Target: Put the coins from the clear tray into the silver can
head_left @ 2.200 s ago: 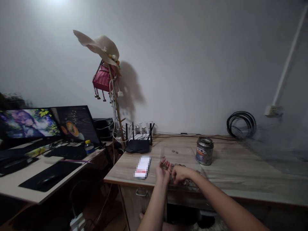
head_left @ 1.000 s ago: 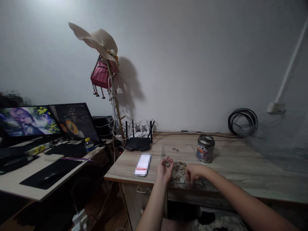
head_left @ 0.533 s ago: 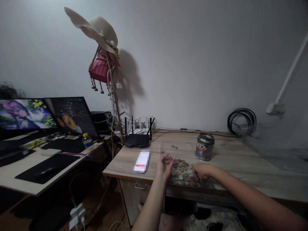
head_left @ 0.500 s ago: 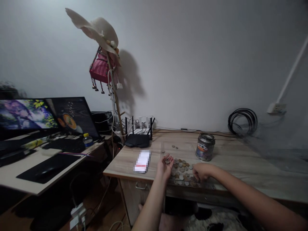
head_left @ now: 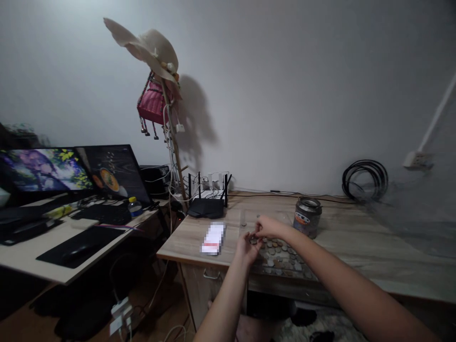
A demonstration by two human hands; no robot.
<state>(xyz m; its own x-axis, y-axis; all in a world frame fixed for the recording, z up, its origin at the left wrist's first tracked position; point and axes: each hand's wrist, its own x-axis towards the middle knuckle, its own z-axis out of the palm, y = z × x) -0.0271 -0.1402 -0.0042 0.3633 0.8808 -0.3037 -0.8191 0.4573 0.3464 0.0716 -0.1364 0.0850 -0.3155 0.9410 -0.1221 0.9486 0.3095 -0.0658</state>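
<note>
My left hand [head_left: 248, 248] is palm up and cupped over the desk, with what looks like coins [head_left: 253, 241] lying in it. Just above its fingers is my right hand [head_left: 268, 228], its fingertips pinched together at the left palm. Whatever the pinch holds is hidden. Many loose coins [head_left: 281, 255] in silver and brassy tones spread over a clear sheet near the desk's front edge, partly behind my right forearm. Beyond that forearm a metal tin [head_left: 307, 219] with a printed label stands upright.
A phone [head_left: 213, 238] lies left of my hands. Behind it stands a black router [head_left: 205, 207] with raised antennas. Coiled black cable [head_left: 365, 180] leans on the wall at right. Another desk [head_left: 53, 270] at left carries monitors, a mouse [head_left: 81, 252] and a yellow-capped bottle [head_left: 134, 207].
My right hand has moved left and away from me, from the coins' right side to above my left palm. My left hand stays cupped in nearly the same place. The view has shifted slightly.
</note>
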